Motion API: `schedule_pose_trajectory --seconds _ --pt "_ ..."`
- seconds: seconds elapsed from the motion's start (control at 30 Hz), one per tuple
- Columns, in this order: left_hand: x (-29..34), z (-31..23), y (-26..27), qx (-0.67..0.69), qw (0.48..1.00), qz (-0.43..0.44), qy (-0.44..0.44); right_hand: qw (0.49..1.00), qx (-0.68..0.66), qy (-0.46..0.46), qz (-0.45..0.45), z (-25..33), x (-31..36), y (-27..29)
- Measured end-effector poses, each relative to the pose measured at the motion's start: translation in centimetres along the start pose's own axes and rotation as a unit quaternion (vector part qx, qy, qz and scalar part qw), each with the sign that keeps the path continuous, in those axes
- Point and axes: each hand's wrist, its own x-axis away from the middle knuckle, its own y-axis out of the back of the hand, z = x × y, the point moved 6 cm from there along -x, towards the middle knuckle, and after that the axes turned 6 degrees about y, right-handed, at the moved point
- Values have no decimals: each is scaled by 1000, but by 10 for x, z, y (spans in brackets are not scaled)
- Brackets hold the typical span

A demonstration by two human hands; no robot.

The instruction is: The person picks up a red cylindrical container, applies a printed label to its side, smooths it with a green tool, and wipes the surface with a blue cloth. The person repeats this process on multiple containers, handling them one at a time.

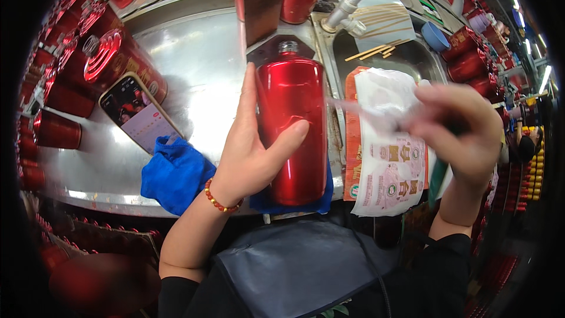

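Note:
A glossy red bottle (294, 100) with a bare metal threaded neck lies or leans in front of me, its lower end on a blue cloth (325, 199). My left hand (256, 150) holds it, fingers along its left side and thumb across its front. My right hand (462, 126) is raised over a white sheet (391, 171) of printed pink and brown labels, its fingers smeared by motion. A pale blurred streak runs from these fingers toward the bottle; I cannot make out what it is. Under the sheet shows an orange-red printed sheet (352, 141).
A phone (141, 112) with a lit screen leans against a red canister (126, 65) on the metal worktop. Beside it lies a crumpled blue cloth (176, 174). A sink (432, 70) with wooden sticks (376, 52), a pipe (347, 12) and a blue bowl (435, 36) stand behind. Red containers (56, 129) crowd the left.

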Motion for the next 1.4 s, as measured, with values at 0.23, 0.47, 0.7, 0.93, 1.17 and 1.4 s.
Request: schedule_pose_trajectory --seconds 0.23,0.47,0.7,0.93,1.17,1.4 --pt "-1 7 0 38 999 15 29 973 -190 72 112 26 -7 -36" --pt "5 10 1 192 979 37 48 991 -97 -93 -27 -44 -24 -79" --pt "24 3 -1 -98 994 46 3 988 -104 -74 -82 -54 -30 -84" --pt "23 8 3 -90 995 39 -2 988 -109 -73 -87 -56 -37 -85" --pt "23 13 9 -61 997 55 -3 986 -119 -86 -78 -59 -40 -90" --pt "27 20 15 -58 997 58 -7 971 -158 -127 -128 -76 -33 -87"
